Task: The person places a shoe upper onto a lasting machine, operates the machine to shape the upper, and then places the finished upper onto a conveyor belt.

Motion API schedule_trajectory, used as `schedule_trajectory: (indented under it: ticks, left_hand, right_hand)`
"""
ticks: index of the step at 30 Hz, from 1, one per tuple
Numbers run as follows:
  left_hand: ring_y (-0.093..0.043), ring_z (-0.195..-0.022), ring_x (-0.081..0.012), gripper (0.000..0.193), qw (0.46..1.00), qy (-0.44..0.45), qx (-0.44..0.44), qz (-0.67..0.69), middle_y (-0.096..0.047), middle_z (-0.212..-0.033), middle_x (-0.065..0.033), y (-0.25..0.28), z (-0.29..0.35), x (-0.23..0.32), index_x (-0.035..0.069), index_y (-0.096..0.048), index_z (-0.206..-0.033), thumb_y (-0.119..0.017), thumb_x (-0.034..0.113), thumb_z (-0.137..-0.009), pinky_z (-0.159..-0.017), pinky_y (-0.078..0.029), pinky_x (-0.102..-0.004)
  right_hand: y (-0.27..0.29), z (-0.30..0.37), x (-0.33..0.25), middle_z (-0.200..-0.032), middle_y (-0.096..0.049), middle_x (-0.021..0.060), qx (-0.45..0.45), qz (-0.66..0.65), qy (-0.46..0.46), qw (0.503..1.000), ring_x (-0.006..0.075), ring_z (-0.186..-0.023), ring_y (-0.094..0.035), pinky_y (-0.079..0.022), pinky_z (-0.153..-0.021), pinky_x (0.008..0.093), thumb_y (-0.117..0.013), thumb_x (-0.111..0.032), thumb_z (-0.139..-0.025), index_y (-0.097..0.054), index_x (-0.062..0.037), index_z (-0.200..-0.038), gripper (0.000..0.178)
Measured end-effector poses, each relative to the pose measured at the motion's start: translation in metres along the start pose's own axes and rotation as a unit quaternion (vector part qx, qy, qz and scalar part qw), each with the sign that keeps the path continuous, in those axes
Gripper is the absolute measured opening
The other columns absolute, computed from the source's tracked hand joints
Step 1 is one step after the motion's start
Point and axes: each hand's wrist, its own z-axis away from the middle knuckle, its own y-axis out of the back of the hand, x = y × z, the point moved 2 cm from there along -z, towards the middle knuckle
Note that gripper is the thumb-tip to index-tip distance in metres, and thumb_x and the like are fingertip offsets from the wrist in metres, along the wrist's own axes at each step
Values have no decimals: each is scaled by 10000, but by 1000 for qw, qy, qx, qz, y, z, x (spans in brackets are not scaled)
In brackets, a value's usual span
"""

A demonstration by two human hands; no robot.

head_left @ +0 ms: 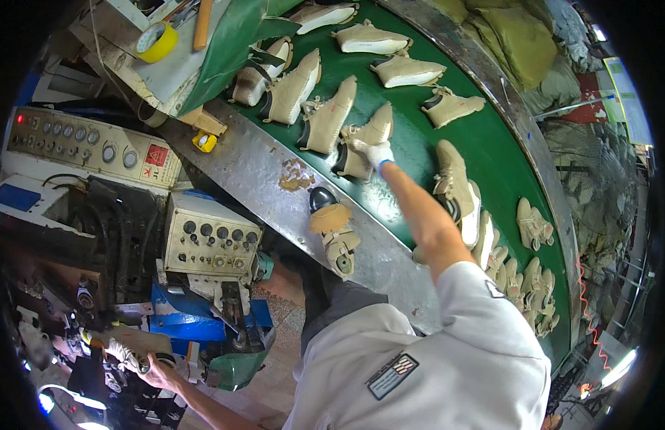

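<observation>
My right hand (375, 153), in a white glove, reaches onto the green conveyor belt (411, 115). Its fingers are closed on a tan shoe (376, 126) that lies there with its toe pointing away. At the lower left, my left hand (155, 370) grips a beige shoe (135, 339) by its dark-lined opening, beside a machine. Glare and clutter hide part of that shoe and some of the fingers. On the metal ledge between belt and machines lies a shoe last (321, 199) with a black toe, a tan piece and a beige upper (341, 251) against it.
More tan shoes (298, 89) line the belt, with several grouped at its right end (536, 287). Control boxes (212, 236) with knobs stand left of the metal ledge (257, 154). Yellow tape (156, 41) sits on a bench at upper left. Bundled sacks (515, 43) lie beyond the belt.
</observation>
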Motion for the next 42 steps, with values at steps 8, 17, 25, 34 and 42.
schedule_trajectory:
  ticks: [8,17,25,34,42]
  left_hand:
    - [-567,-817,-111,335,957,-25,-278,80,-644,-927,-25,67,-1,-66,-11,-625,-1130,-719,31,-811,-732,-463,-257]
    - [-682,-1021,-226,475,824,49,-410,387,-706,-1159,-171,-7,60,131,-80,-593,-1325,-640,256,-993,-946,-531,-340]
    - [-709,-786,-164,275,783,159,-396,453,-738,-950,-84,9,10,63,-31,-708,-1095,-742,175,-916,-736,-597,-327]
    - [-714,-761,-173,249,851,205,-163,455,-742,-957,-122,26,-44,-7,-62,-714,-1101,-728,-8,-858,-697,-604,-289]
    - [-717,-971,-225,462,801,179,-74,567,-707,-1156,-189,27,-80,-26,-78,-612,-1275,-703,-78,-822,-842,-597,-317]
  right_hand:
    - [36,122,-23,-1191,-693,125,-319,-448,-75,832,282,-1051,-683,-550,-964,452,-809,-262,-843,-587,9,-1314,586]
    - [-85,384,-157,-1300,-627,222,-553,-465,-224,654,352,-1133,-642,-529,-985,524,-559,-469,-998,-492,-1,-1432,641]
    - [-206,526,-203,-1151,-697,108,-671,-280,-142,671,203,-1003,-681,-557,-909,357,-637,-234,-977,-634,10,-1273,384]
    - [-269,623,-256,-1195,-681,101,-666,-208,-14,716,151,-1012,-654,-528,-888,284,-711,-207,-943,-605,39,-1333,473]
    - [-332,644,-269,-1266,-675,160,-407,-51,670,619,254,-1109,-691,-577,-932,337,-707,-105,-872,-624,-49,-1323,462]
